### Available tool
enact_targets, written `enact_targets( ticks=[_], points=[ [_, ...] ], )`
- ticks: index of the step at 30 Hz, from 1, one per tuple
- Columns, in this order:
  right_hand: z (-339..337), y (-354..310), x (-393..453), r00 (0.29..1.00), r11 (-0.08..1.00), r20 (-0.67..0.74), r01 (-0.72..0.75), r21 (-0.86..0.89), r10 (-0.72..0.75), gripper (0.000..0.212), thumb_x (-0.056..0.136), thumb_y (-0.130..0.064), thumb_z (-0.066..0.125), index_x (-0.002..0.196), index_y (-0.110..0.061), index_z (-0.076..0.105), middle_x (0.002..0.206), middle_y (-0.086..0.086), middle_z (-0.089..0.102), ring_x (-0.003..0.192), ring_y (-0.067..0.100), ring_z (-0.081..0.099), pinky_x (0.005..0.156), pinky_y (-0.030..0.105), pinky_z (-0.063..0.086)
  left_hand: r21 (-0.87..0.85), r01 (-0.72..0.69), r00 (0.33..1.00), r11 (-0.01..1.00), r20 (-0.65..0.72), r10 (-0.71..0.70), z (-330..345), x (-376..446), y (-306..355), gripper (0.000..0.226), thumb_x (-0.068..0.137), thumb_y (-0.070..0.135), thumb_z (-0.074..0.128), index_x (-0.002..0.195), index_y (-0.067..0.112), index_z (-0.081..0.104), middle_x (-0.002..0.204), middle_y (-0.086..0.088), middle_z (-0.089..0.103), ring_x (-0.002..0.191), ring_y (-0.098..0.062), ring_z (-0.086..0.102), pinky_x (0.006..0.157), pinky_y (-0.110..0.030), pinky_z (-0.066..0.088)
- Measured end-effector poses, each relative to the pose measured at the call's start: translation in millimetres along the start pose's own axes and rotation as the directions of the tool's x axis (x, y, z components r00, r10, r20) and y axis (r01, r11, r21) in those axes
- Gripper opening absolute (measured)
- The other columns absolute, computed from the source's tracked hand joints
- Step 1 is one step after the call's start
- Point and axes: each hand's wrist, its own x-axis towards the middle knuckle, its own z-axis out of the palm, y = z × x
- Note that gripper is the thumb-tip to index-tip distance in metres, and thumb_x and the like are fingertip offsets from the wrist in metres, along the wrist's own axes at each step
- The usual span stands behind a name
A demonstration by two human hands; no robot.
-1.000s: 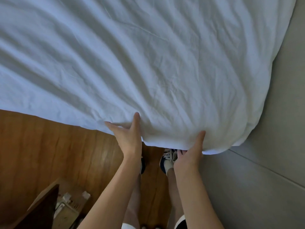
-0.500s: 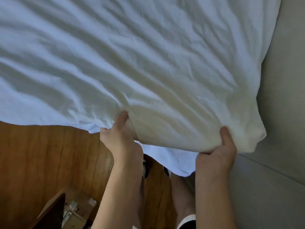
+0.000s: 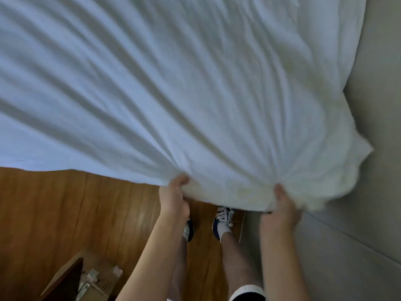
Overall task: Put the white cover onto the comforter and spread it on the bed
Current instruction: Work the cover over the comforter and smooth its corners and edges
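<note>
The fingers of the left hand [image 3: 173,200] are curled round the near edge of the white cover [image 3: 173,88], the thumb on top and a bunch of cloth gathered in the grip. The fingers of the right hand [image 3: 282,211] are hidden under the same edge; only the thumb shows, pressed on top of the cloth, so this hand pinches the hem too. The two hands hold the edge well apart, and the stretch of hem between them sags slightly. From each grip creases fan out across the cloth toward the far side.

The white cover fills the upper part of the view, its near edge lifted off the floor. Whether the comforter is inside it cannot be told for sure, though the corner [image 3: 338,170] to the right of the right hand looks thick and puffy; it is also blurred. That corner hangs against a grey wall [image 3: 379,105] on the right.

Below the hem lies a wooden floor [image 3: 65,213]. The person's feet stand on it in dark sneakers [image 3: 223,220] with white laces, just beneath the held edge. At the lower left sits an open cardboard box [image 3: 97,279] with small items inside, too unclear to name.
</note>
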Motion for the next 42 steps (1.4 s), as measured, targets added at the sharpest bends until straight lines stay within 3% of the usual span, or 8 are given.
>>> enact_targets(
  ticks=[7,16,20,26,29,35,38,42],
  points=[
    [3.0,20.5,-14.1,0.828,0.797,-0.199,0.395,-0.457,-0.525,0.075,0.074,0.008,0.062,0.143,-0.005,0.034,0.131,0.009,0.045,0.111,0.02,0.055,0.089,0.025,0.052,0.361,-0.311,0.785,0.879,-0.424,0.452,-5.3,-17.9,-12.5,0.061,0.085,0.007,0.063,0.138,0.018,0.035,0.123,-0.003,0.047,0.101,-0.017,0.056,0.088,-0.039,0.053],
    [112.4,5.3,8.8,0.02,-0.442,0.932,0.877,-0.191,-0.363,0.055,0.096,-0.037,0.044,0.147,-0.017,0.038,0.154,0.019,0.028,0.144,0.036,0.022,0.117,0.051,0.015,0.758,-0.588,0.165,-0.284,0.455,0.875,47.1,59.4,56.6,0.046,0.097,0.021,0.046,0.141,0.006,0.047,0.15,-0.029,0.032,0.14,-0.045,0.028,0.114,-0.054,0.024],
    [90.5,-10.6,77.6,0.289,-0.548,0.922,0.742,-0.386,-0.258,0.063,0.099,-0.051,0.024,0.153,-0.018,0.022,0.16,0.013,0.016,0.147,0.03,0.013,0.118,0.05,0.008,0.701,-0.468,0.383,-0.538,0.709,0.592,75.9,73.1,7.9,0.063,0.101,0.043,0.024,0.152,0.007,0.019,0.156,-0.03,0.013,0.145,-0.043,0.012,0.119,-0.055,0.007],
    [46.1,-38.0,110.0,0.709,-0.268,0.641,0.583,-0.767,-0.293,0.07,0.099,-0.055,0.022,0.154,-0.015,0.008,0.16,0.018,0.007,0.146,0.035,0.011,0.117,0.048,0.01,0.203,-0.59,0.272,-0.781,0.961,0.044,86.9,33.0,-71.8,0.064,0.098,0.055,0.021,0.154,0.025,0.012,0.161,-0.018,0.0,0.148,-0.037,-0.003,0.119,-0.054,0.001],
    [66.9,-56.5,95.3,0.644,-0.103,0.642,0.668,-0.737,-0.415,0.065,0.1,-0.041,0.039,0.153,-0.012,0.016,0.159,0.021,0.011,0.146,0.035,0.012,0.118,0.046,0.013,0.033,-0.625,0.213,-0.78,0.968,-0.13,90.3,18.8,-81.9,0.059,0.099,0.049,0.029,0.153,0.028,0.019,0.161,-0.015,0.001,0.148,-0.034,-0.007,0.119,-0.053,-0.002],
    [129.7,-28.0,11.0,-0.085,-0.442,0.985,0.897,0.01,-0.15,0.057,0.099,-0.037,0.038,0.151,-0.018,0.025,0.159,0.017,0.014,0.147,0.033,0.012,0.118,0.049,0.008,-0.059,-0.79,0.093,-0.61,0.972,-0.215,92.5,-12.6,-82.9,0.033,0.094,0.033,0.043,0.112,0.019,0.067,0.121,0.0,0.064,0.123,-0.021,0.05,0.111,-0.035,0.022],
    [104.9,-15.3,44.3,0.182,-0.478,0.983,0.864,-0.16,0.0,0.063,0.096,-0.05,0.025,0.152,-0.02,0.023,0.16,0.013,0.013,0.148,0.03,0.011,0.116,0.057,0.014,0.041,-0.88,-0.044,-0.474,0.985,0.168,72.3,-22.8,-49.0,0.024,0.085,0.016,0.054,0.063,0.01,0.061,0.065,-0.005,0.061,0.063,-0.024,0.058,0.063,-0.033,0.044],
    [79.9,-30.6,81.1,0.284,-0.631,0.959,0.747,-0.209,0.019,0.07,0.097,-0.052,0.02,0.153,-0.01,0.019,0.159,0.016,0.015,0.147,0.031,0.015,0.116,0.055,0.015,0.569,-0.609,0.1,-0.553,0.746,0.658,23.8,31.0,66.7,0.023,0.088,0.013,0.057,0.106,0.003,0.068,0.123,-0.023,0.061,0.115,-0.039,0.056,0.096,-0.05,0.045]
  ],
)
